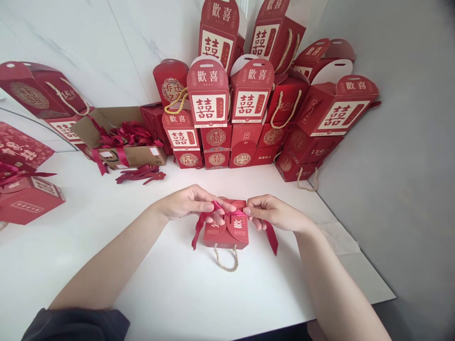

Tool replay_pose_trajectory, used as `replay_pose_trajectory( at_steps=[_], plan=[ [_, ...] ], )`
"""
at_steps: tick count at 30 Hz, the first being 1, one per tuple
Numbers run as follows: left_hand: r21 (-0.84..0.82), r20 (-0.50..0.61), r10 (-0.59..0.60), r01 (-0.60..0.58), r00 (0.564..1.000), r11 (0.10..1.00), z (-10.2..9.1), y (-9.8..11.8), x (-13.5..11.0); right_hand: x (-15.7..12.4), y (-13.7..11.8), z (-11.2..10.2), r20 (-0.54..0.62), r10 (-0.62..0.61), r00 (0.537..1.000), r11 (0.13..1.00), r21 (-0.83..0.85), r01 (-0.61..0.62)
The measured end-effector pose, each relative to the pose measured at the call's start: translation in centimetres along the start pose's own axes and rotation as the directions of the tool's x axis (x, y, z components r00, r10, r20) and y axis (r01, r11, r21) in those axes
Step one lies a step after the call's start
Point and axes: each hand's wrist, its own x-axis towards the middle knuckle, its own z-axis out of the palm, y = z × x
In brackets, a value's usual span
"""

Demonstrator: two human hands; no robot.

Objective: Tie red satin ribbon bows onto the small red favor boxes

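Observation:
A small red gift box (227, 239) with Chinese characters lies on the white table in front of me, its rope handle (227, 269) resting toward me. A dark red ribbon (271, 237) runs across the top of the box, crossed or knotted in the middle, with tails hanging down on both sides. My left hand (197, 203) pinches a loop of the ribbon at the box's left, its other fingers stretched over the lid. At the right, my right hand (272, 211) grips the ribbon between thumb and fingers close to the knot. Fingers partly hide the knot.
Stacked red gift boxes (215, 142) line the back wall. A cardboard carton (138, 156) of ribbons stands at the back left, with loose ribbons (140, 174) before it. Another ribboned box (33, 201) sits at the far left. A grey wall (398, 166) bounds the right side.

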Motion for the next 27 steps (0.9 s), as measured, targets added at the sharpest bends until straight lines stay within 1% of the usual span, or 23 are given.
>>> replay_pose_trajectory(
  at_steps=[2, 5, 7, 10, 12, 13, 15, 18, 20, 22, 24, 27],
  plan=[
    [-0.035, -0.070, -0.026, 0.023, 0.997, 0.999, 0.2, -0.4, 0.2, 0.1, 0.1, -0.1, 0.003, -0.023, 1.000, 1.000, -0.003, 0.023],
    [-0.060, -0.191, -0.063, 0.052, 0.980, 0.997, 0.4, -0.5, 0.5, -0.1, 0.1, -0.5, -0.024, -0.072, 0.997, 0.997, -0.036, 0.071],
    [-0.059, -0.234, -0.097, 0.085, 0.967, 0.995, 0.5, -0.4, 0.7, -0.4, -0.1, -0.8, -0.049, -0.106, 0.993, 0.993, -0.050, 0.104],
    [-0.003, -0.243, -0.122, 0.125, 0.962, 0.992, 0.8, -0.1, 0.7, -0.9, -0.5, -0.8, -0.026, -0.173, 0.985, 0.985, -0.014, 0.172],
    [0.056, -0.236, -0.110, 0.127, 0.965, 0.990, 1.1, 0.2, 0.6, -0.9, -0.7, -0.4, -0.011, -0.239, 0.971, 0.971, 0.023, 0.239],
    [0.085, -0.232, -0.096, 0.118, 0.968, 0.989, 1.2, 0.3, 0.5, -0.9, -0.8, 0.0, -0.027, -0.279, 0.960, 0.959, 0.036, 0.280],
    [0.140, -0.229, -0.059, 0.093, 0.972, 0.986, 1.5, 0.5, 0.4, -0.5, -0.9, 0.9, -0.096, -0.357, 0.929, 0.933, 0.019, 0.361],
    [0.227, -0.238, 0.001, 0.055, 0.971, 0.972, 2.2, 0.8, 0.4, 0.2, -1.0, 2.6, -0.183, -0.457, 0.870, 0.889, -0.128, 0.440],
    [0.268, -0.250, 0.023, 0.046, 0.968, 0.962, 2.8, 1.0, 0.3, 0.6, -1.1, 3.6, -0.212, -0.506, 0.836, 0.853, -0.265, 0.449],
    [0.305, -0.268, 0.037, 0.048, 0.963, 0.951, 3.3, 1.2, 0.2, 1.0, -1.0, 4.4, -0.254, -0.539, 0.803, 0.815, -0.395, 0.423],
    [0.353, -0.270, 0.043, 0.057, 0.962, 0.934, 3.6, 1.4, 0.1, 1.2, -0.9, 5.0, -0.296, -0.563, 0.771, 0.776, -0.511, 0.371],
    [0.391, -0.256, 0.033, 0.072, 0.966, 0.917, 3.7, 1.6, 0.0, 1.4, -0.8, 5.7, -0.323, -0.593, 0.738, 0.720, -0.623, 0.306]
  ],
)
